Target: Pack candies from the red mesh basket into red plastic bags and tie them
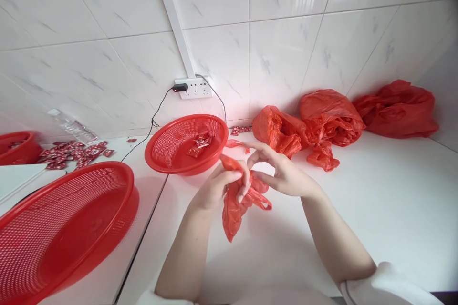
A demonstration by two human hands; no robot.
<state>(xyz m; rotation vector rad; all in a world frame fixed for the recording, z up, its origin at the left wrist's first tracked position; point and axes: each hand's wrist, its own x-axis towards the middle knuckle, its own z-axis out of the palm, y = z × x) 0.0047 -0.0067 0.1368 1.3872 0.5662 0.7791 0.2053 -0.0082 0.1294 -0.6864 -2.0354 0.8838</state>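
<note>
A crumpled red plastic bag (233, 214) hangs above the white table, its loop handle drooping to the right. My left hand (218, 186) is closed around the upper part of the bag, thumb pressed against curled fingers. Close by on the right, my right hand (284, 169) has its fingers bent and apart, with thumb and fingertips by the bag and the left fingers. Whether its thumb touches the plastic I cannot tell. Behind the hands sits a red mesh basket (152, 162) with a few small red packets (200, 145) inside.
Bundled red plastic bags (331, 114) line the wall at right. A larger red basket (125, 176) stands at near left. Red packets (64, 152) and a clear bottle (77, 128) lie behind it. A black cable (153, 121) runs from the wall socket (195, 88).
</note>
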